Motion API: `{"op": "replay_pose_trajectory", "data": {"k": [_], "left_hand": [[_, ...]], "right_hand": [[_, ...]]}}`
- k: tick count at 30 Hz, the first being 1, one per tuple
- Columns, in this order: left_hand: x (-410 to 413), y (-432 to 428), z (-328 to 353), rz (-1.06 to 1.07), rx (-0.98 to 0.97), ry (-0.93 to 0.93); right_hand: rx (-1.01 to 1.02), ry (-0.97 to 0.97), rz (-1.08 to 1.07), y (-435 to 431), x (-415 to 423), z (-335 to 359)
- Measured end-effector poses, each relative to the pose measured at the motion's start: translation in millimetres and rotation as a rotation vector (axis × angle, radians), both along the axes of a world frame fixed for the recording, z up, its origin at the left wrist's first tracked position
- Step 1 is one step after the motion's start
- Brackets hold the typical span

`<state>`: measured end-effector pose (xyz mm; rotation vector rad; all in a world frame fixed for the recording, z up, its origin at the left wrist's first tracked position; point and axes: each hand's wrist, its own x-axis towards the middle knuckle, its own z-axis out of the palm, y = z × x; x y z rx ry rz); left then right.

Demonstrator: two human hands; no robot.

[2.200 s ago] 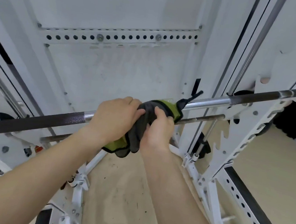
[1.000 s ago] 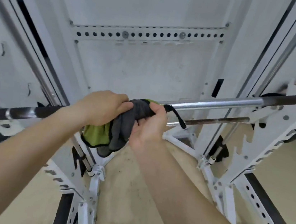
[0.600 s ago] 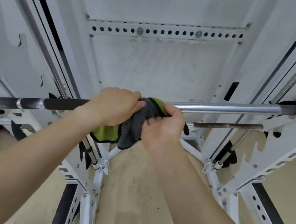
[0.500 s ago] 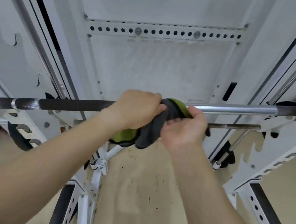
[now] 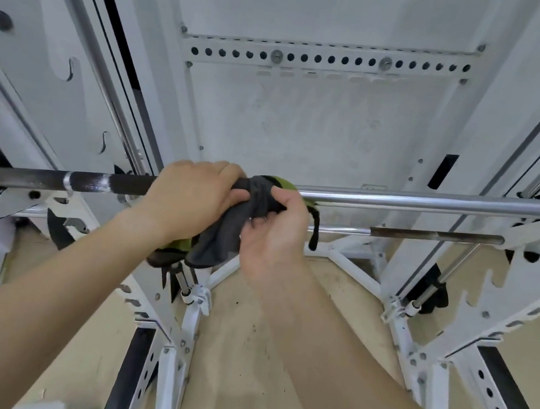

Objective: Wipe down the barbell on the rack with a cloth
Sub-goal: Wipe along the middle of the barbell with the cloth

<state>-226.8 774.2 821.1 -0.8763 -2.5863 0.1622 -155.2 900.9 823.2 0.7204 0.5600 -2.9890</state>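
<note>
The barbell (image 5: 399, 200) runs nearly level across mid-frame, resting on the white rack (image 5: 531, 245). Both hands grip the grey-green cloth (image 5: 256, 195) wrapped over its centre: left hand (image 5: 191, 194) closed over the bar, right hand (image 5: 275, 232) pinching cloth below. Unwiped shaft extends both ways along this axis.

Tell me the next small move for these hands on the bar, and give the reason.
Probably slide the cloth rightward along the barbell. Both the left hand and the right hand grip the cloth bunched around the bar near its middle, and a long bare chrome stretch runs from there to the white rack on the right.
</note>
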Motion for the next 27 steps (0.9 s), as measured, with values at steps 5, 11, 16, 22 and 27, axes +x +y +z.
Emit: {"op": "replay_pose_trajectory", "data": {"k": [5,11,16,22,27], "left_hand": [[2,32,-7,-0.06,0.049,0.041],[14,135,-9,-0.162,0.004,0.07],[15,204,-1,-0.191,0.025,-0.04],[27,279,8,-0.244,0.059,-0.175],[38,340,2,-0.222,0.053,-0.144]], "right_hand": [[0.441,-0.169,-0.241,37,4,-23],[0.984,0.039,-0.696,100,25,-21],[2.386,-0.26,-0.435,184,15,-44],[2.644,-0.473,-0.297,276,13,-26],[2.763,-0.468,-0.333,335,26,-32]]}}
